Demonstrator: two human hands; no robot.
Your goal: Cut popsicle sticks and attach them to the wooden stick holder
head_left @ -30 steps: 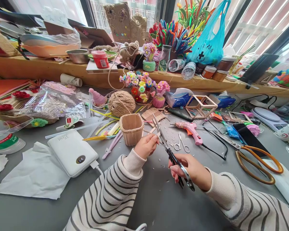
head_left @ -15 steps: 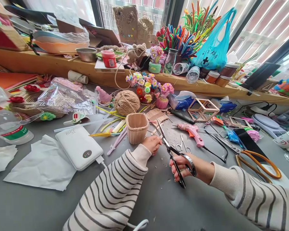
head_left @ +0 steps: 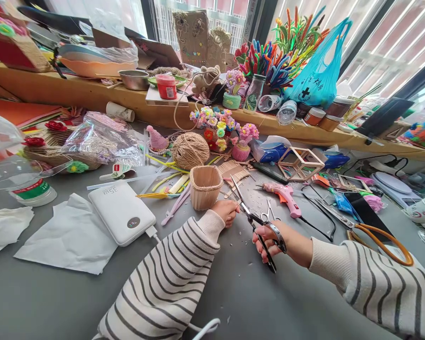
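Observation:
My right hand [head_left: 268, 238] grips a pair of scissors [head_left: 247, 211] by the handles, and the blades stand apart, pointing up and left. Close to the blades, my left hand [head_left: 228, 212] is closed, its fingertips pinched together; what they hold is too small to make out. Just behind the left hand stands a small wooden-stick cup [head_left: 205, 191] with a twine-wrapped rim. Tiny pale clippings lie scattered on the grey table [head_left: 269, 302] around both hands. Beyond the scissors lies a smaller pair of scissors [head_left: 269, 212].
A pink glue gun [head_left: 282, 196] with a black cord lies right of centre, with large orange-handled scissors [head_left: 378, 236] farther right. A ball of twine [head_left: 190, 150] sits behind the cup. At left are a white power bank [head_left: 122, 212], a paper tissue [head_left: 71, 241] and a plastic bottle [head_left: 35, 191].
The whole view has shifted slightly right and the scene sits a little differently in frame. Both hands keep nearly the same pose, and the scissor blades are still apart.

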